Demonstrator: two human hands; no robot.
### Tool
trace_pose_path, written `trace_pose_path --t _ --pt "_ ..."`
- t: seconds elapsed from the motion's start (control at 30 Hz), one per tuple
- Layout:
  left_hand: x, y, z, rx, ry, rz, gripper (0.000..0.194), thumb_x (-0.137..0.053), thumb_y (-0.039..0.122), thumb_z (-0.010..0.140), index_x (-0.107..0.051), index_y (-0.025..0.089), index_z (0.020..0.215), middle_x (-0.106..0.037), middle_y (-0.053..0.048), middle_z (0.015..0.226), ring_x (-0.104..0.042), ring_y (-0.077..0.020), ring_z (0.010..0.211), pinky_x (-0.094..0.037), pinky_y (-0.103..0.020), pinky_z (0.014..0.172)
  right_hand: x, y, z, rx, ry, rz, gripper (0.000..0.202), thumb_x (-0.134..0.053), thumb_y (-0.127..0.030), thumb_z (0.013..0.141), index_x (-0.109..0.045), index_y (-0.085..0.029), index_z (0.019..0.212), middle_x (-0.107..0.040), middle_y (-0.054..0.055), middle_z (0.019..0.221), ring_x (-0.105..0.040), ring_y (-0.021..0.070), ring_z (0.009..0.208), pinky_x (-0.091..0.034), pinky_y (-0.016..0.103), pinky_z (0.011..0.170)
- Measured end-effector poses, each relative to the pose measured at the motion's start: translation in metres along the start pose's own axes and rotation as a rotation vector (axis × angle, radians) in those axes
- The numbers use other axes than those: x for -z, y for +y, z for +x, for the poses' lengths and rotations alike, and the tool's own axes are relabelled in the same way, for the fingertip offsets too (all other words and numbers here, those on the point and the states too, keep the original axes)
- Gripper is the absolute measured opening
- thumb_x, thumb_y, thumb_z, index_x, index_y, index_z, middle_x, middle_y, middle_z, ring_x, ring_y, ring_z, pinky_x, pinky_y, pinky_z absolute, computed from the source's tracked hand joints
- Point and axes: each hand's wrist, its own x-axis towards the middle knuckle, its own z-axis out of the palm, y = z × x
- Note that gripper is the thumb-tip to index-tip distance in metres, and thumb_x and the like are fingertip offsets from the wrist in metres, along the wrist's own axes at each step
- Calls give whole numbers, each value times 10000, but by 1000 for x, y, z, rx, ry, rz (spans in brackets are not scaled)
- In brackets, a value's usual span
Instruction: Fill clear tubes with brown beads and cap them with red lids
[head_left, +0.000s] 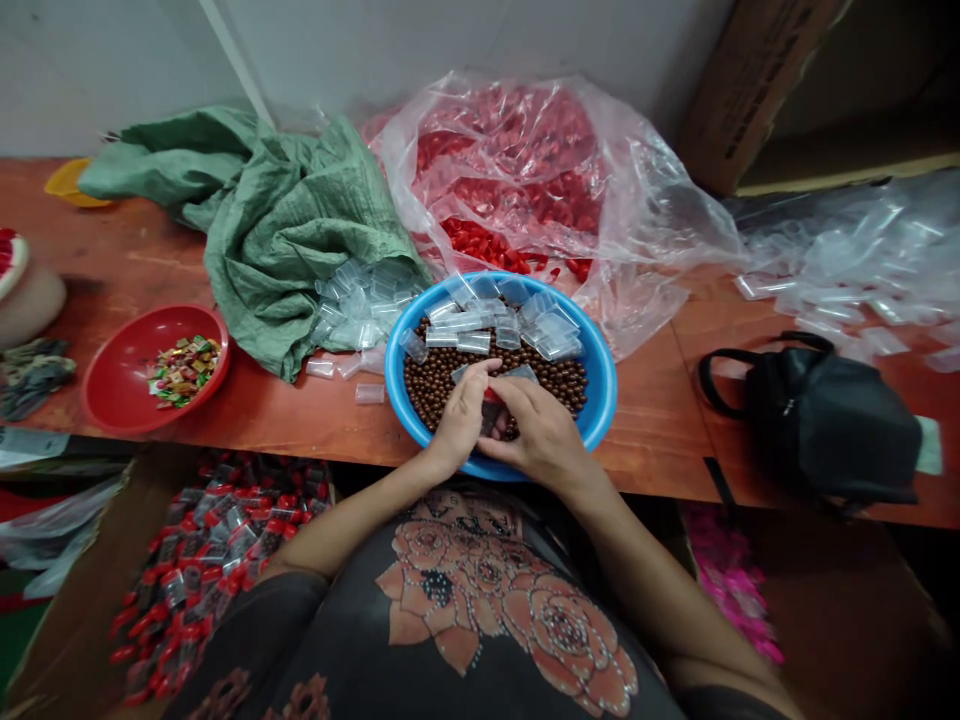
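Beads (570,385) lie in the basin (606,385) with clear tubes (459,322) heaped on them. Over its near side, the right hand (541,428) curls thumb and fingers around a dark tube (491,416), a red cap (493,395) at its upper end; the left hand (461,412) meets it, its grip too hidden to tell.

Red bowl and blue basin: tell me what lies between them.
In the head view, part of the green cloth and some loose clear tubes lie between bowl and basin.
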Motion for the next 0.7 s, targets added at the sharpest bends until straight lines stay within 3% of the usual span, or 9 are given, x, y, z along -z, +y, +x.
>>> trace_pose_path --t 0.1,0.17,0.23,0.3,0.4,0.5,0.57,0.63,0.7 --pt "4 6 1 58 -36 -141 517 -337 485 978 -503 176 1359 -547 41 535 -492 -122 444 -423 -226 467 4 4 -5 -321 28 211 681 -775 -501 756 -523 -206 1317 -687 129 1157 -690 267 989 -590 427 826" --pt "9 9 1 84 -62 -175 548 -326 491 972 -471 157 1381 -541 51 516 -478 -118 421 -426 -218 451 5 6 -6 -508 61 357 481 -742 -514 786 -640 -210 1144 -729 67 959 -698 215 804 -590 369 724" --pt "12 11 1 105 -86 -151 560 -340 506 964 -466 160 1386 -545 57 516 -459 -115 399 -416 -211 418 4 5 -5 -583 106 473 296 -687 -469 850 -705 -218 1006 -742 39 896 -701 195 791 -587 361 755" --pt "14 11 0 114 -107 -99 561 -346 526 964 -472 181 1389 -547 59 518 -448 -110 386 -385 -197 387 2 2 -3 -597 214 532 269 -682 -423 867 -719 -238 1059 -753 36 956 -711 198 858 -588 386 820" --pt "13 10 -1 140 -134 -12 592 -323 594 971 -512 199 1369 -555 47 525 -465 -105 396 -379 -192 395 -1 -3 1 -521 303 494 383 -654 -383 902 -639 -280 1271 -747 42 1038 -711 205 904 -590 411 842" --pt "10 9 -1 147 -108 -4 714 -273 729 937 -591 193 1287 -569 19 553 -512 -107 447 -418 -206 453 -1 -6 3 -252 122 277 502 -654 -416 899 -559 -280 1373 -712 85 1168 -674 261 1042 -557 475 915" --pt "9 10 1 187 -101 -57 776 -262 792 899 -618 196 1245 -566 11 555 -513 -110 455 -420 -218 462 -1 -8 3 -118 -1 113 709 -704 -478 843 -451 -238 1461 -667 136 1254 -632 320 1119 -529 526 942" --pt "8 10 3 256 -103 -104 760 -304 797 888 -632 196 1219 -552 13 536 -492 -111 435 -398 -223 442 0 -8 3 -74 -62 3 884 -724 -521 810 -319 -190 1523 -620 182 1308 -599 358 1163 -514 555 946" --pt "7 11 4 293 -80 -121 667 -387 730 908 -650 178 1175 -543 13 515 -484 -111 425 -388 -225 433 0 -8 3 -50 -82 -64 913 -718 -535 809 -282 -167 1522 -606 197 1303 -588 367 1164 -505 560 949"
